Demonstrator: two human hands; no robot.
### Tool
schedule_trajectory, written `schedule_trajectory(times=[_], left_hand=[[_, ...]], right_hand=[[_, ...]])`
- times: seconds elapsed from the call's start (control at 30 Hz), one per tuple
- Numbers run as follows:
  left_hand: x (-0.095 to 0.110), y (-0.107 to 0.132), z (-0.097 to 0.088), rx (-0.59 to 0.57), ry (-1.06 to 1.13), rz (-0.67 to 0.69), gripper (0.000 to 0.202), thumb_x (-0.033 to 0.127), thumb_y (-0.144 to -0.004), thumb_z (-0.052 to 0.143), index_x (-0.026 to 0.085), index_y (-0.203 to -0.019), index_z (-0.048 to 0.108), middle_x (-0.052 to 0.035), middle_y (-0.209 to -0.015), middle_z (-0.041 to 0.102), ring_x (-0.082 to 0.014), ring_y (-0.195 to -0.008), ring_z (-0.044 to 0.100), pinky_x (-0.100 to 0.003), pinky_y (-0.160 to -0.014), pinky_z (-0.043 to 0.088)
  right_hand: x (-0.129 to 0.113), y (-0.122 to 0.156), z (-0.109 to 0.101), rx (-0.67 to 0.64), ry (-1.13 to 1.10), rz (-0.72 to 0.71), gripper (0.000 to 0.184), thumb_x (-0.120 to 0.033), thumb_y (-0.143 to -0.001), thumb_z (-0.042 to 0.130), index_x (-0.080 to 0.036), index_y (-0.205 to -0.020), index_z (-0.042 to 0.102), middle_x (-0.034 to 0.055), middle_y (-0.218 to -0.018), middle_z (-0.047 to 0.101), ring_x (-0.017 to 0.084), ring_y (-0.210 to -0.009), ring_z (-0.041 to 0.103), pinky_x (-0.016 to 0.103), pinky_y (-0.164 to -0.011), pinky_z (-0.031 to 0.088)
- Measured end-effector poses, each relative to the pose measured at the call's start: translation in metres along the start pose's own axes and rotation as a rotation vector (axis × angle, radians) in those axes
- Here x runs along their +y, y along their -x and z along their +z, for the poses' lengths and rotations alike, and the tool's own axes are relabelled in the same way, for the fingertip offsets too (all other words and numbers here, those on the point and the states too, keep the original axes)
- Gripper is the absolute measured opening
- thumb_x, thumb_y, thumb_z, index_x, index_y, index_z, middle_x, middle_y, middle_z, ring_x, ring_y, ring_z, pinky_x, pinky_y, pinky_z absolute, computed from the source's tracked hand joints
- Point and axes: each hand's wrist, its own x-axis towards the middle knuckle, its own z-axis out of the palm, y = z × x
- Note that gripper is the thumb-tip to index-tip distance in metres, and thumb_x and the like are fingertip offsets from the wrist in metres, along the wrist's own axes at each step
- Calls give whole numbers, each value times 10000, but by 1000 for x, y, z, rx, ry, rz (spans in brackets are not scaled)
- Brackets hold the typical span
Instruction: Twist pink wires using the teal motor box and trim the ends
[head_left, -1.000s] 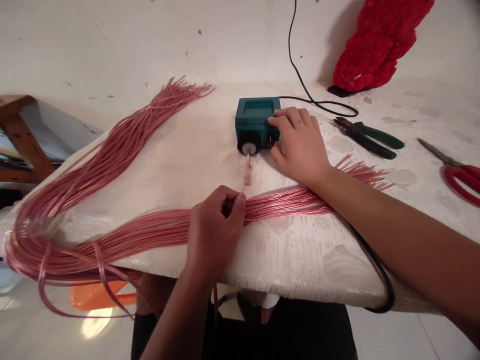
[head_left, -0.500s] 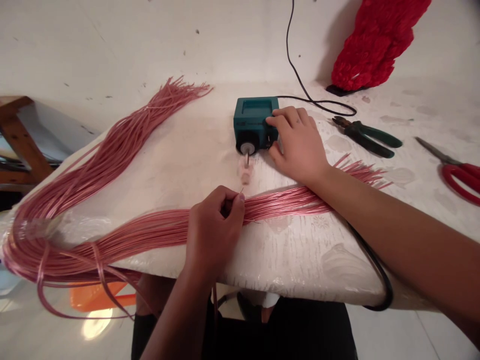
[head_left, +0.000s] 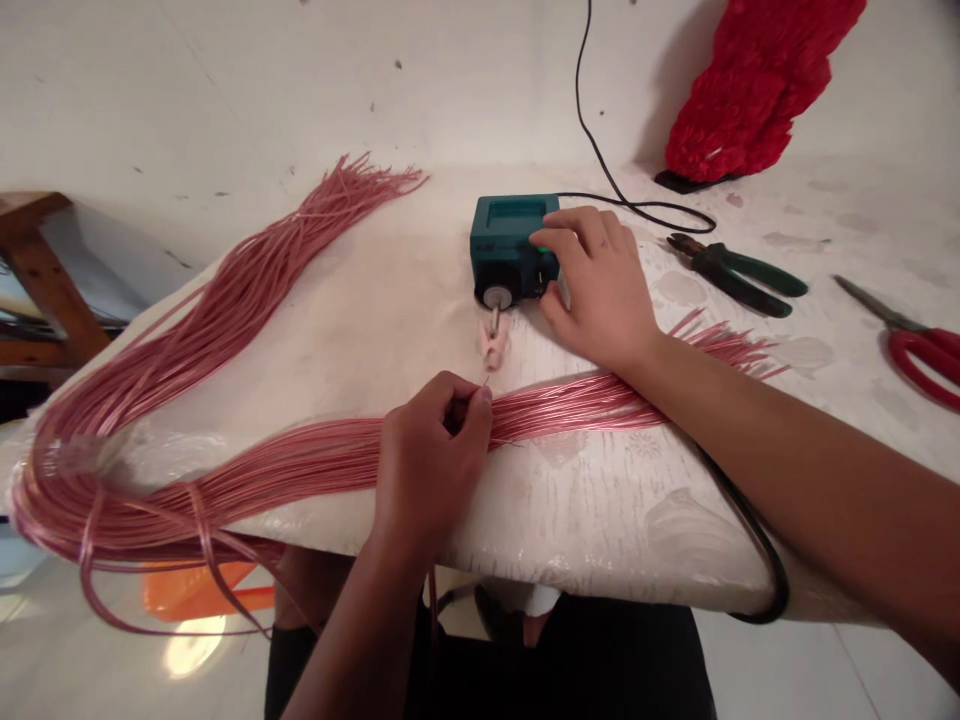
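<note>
My left hand [head_left: 431, 465] is closed in a pinch on a thin pink strand, just above the long bundle of pink strands [head_left: 225, 300] that loops across the table. The strand runs up to a small pink coil [head_left: 493, 343] on the shaft of a teal motor box [head_left: 510, 245]. My right hand [head_left: 600, 285] lies over the right side of that box, its fingers curled against the top and side. A small green light shows on the box near my fingertips.
Green-handled pliers [head_left: 739, 273] and red-handled scissors [head_left: 911, 340] lie on the white table [head_left: 600, 500] to the right. A red fluffy thing [head_left: 757, 85] stands at the back right. A black cable [head_left: 600, 150] leads from the box. A wooden frame [head_left: 37, 270] is at the left.
The pink coil on the shaft was blurred before and now looks sharp. A green light now shows on the box by my right fingertips. Both hands have stayed in place.
</note>
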Motion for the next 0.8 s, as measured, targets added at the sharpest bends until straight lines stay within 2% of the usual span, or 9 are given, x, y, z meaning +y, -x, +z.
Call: schedule_trajectory(times=[0.17, 0.4, 0.53, 0.8], left_hand=[[-4, 1, 1, 19, 7, 27, 166, 258, -890, 604, 199, -741, 646, 42, -595, 597, -112, -579, 526, -234, -559, 397], [-6, 1, 1, -21, 42, 11, 177, 270, -899, 588, 197, -740, 616, 55, -578, 557, -105, -550, 502, -255, -555, 370], [-7, 1, 0, -17, 71, 31, 180, 260, -898, 584, 195, -731, 600, 62, -567, 530, -95, -538, 478, -249, -548, 360], [-9, 1, 0, -7, 94, 49, 192, 257, -898, 579, 198, -715, 582, 64, -552, 507, -95, -524, 453, -246, -532, 347]], right_hand=[[-13, 0, -7, -95, -84, -300, 260, -209, -947, 415, -220, -1134, 595, 106, -1165, 617, 314, -1093, 533, 515, -916, 390], [-17, -2, -6, -116, -94, -460, 248, -188, -952, 429, -174, -1057, 654, 108, -980, 662, 270, -906, 565, 426, -790, 411], [-18, -2, -11, -180, -93, -495, 279, -153, -933, 445, -164, -1102, 666, 121, -1035, 664, 274, -948, 579, 415, -797, 419], [-22, -2, -17, -213, -90, -445, 281, -185, -965, 455, -168, -1163, 654, 118, -1047, 669, 270, -958, 581, 412, -820, 437]])
